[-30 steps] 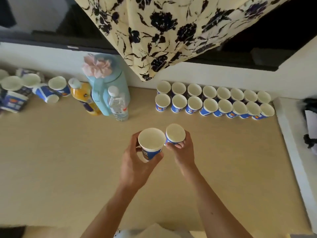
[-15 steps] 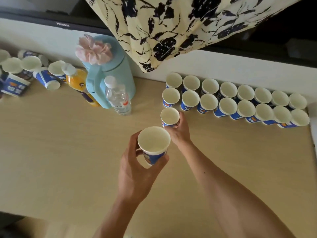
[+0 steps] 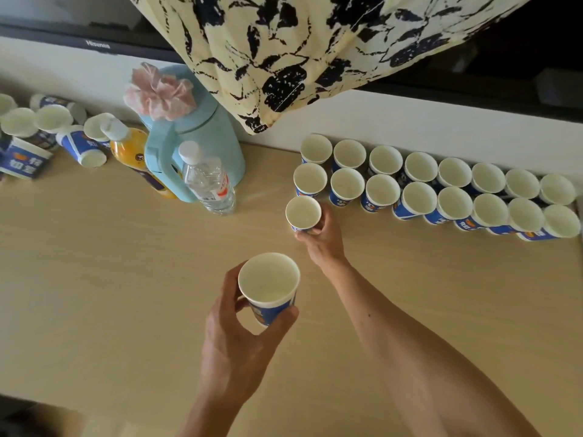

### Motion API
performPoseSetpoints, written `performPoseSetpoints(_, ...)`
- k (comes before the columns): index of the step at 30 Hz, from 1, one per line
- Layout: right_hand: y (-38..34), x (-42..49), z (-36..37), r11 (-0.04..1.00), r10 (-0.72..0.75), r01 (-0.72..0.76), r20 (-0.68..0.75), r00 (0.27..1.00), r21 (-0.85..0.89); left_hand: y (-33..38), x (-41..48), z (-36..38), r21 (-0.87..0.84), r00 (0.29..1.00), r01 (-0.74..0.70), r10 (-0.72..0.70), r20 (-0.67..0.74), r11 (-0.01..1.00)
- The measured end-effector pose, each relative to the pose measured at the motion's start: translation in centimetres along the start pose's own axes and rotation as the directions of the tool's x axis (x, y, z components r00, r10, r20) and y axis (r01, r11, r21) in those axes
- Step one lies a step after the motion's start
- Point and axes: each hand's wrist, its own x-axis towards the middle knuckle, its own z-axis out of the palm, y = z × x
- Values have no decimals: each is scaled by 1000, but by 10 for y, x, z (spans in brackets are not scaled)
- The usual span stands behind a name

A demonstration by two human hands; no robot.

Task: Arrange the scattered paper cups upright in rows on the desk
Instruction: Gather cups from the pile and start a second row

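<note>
Noted, against the frame half a second before, the right hand (image 3: 321, 238) advanced toward the upper right of the frame with the carried cup (image 3: 303, 212), and the left hand (image 3: 239, 335) kept back at lower centre. Found the right hand grasping the carried cup from below and from its right side, fingers curled round the wall. Recorded that cup upright, mouth up, just below the leftmost cup of the front row (image 3: 418, 198). Could not tell whether its base touched the surface (image 3: 110, 279). Found the left hand clasped round the second cup (image 3: 268, 282), thumb on one side and fingers on the other, with the cup upright and held above the surface at centre frame. Counted eight upright cups in the front row and eight in the back row (image 3: 421, 167), rims touching or nearly so, along the right half of the wall edge. Logged the scattered cups (image 3: 79, 143) at upper left, some upright and at least one on its side. Logged between them and the rows a pale blue jug (image 3: 202, 146), a clear water bottle (image 3: 208, 181) and an orange drink bottle (image 3: 129, 146). Saw a floral cloth (image 3: 315, 42) hanging at top centre.
</note>
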Motion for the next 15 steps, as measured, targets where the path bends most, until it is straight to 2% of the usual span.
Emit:
performPoseSetpoints(12,4,3,0,1000,31,-31,-36,999,-1,-2,-4,1,11,1000,17,-17,-4,1000)
performPoseSetpoints(15,0,-17,-10,996,63,-69,-116,991,-52,-1,-2,2,27,1000,24,-23,-18,999)
